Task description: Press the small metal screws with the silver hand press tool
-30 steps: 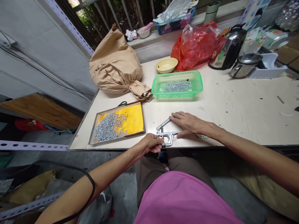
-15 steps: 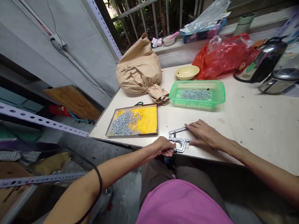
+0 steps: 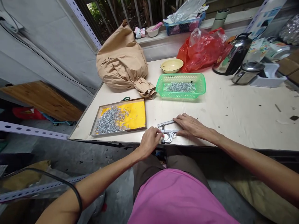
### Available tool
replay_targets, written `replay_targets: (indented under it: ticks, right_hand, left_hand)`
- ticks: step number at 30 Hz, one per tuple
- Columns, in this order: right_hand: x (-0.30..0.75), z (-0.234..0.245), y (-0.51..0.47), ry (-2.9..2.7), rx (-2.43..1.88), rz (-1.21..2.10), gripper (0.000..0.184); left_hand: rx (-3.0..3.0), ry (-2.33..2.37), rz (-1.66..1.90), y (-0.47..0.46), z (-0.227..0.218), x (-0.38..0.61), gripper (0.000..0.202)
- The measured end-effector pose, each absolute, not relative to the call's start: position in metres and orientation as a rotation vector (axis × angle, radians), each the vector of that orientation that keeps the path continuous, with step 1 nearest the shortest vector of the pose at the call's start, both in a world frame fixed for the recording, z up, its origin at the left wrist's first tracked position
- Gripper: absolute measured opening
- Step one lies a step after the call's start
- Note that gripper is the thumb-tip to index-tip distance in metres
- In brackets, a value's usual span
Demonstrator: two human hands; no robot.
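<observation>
Snap-fastener pliers [image 3: 171, 134], silver with a spring and a small red part at the jaw, lie at the table's front edge. My right hand [image 3: 192, 126] grips their two handles from the right, fingers on the upper one and thumb by the lower. On the other side, my left hand [image 3: 150, 140] pinches at the jaw beside the red part; what is between its fingertips is too small to make out. Left of the pliers, a shallow tray [image 3: 145, 115] with a yellow lining holds a heap of small shiny metal pieces [image 3: 111, 121].
Behind the pliers stands a green basket [image 3: 181, 96] with more metal pieces. A tied brown sack [image 3: 122, 62], yellow bowl [image 3: 171, 66], red plastic bag [image 3: 201, 51] and kettle [image 3: 235, 53] line the back. Green-handled scissors [image 3: 126, 99] poke out behind the tray.
The view has shifted right, so the table things appear further left. My left hand has turned so its back and knuckles show higher at the jaw. My right hand stays on the handles.
</observation>
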State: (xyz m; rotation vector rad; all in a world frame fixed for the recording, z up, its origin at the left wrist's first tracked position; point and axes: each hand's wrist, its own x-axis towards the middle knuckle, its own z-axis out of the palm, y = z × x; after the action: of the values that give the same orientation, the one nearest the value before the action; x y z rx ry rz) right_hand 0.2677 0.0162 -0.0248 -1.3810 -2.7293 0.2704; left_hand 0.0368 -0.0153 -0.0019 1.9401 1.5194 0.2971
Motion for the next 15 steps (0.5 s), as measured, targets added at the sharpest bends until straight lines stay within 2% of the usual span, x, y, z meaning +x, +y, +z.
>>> replay_targets:
  ticks: [2,6,12,15]
  right_hand:
    - [0.267,-0.025,0.016,-2.728,-1.388,0.264,0.052]
    - [0.266,-0.025,0.015,-2.724,-1.376,0.284,0.051]
    - [0.270,-0.021,0.011,-2.669,-1.489,0.373,0.065]
    - [0.269,-0.017,0.012,-2.679,-1.567,0.356,0.062]
  left_hand:
    - [2.272,1.388,0.355,-0.013,-0.005,0.045,0.025]
    - [2.540,1.155,0.270,0.003,-0.016,0.065,0.051]
    - [2.595,1.109,-0.043,0.026,-0.012,0.078,0.050]
    - [2.634,1.168,-0.148,0.029,-0.007,0.086,0.056]
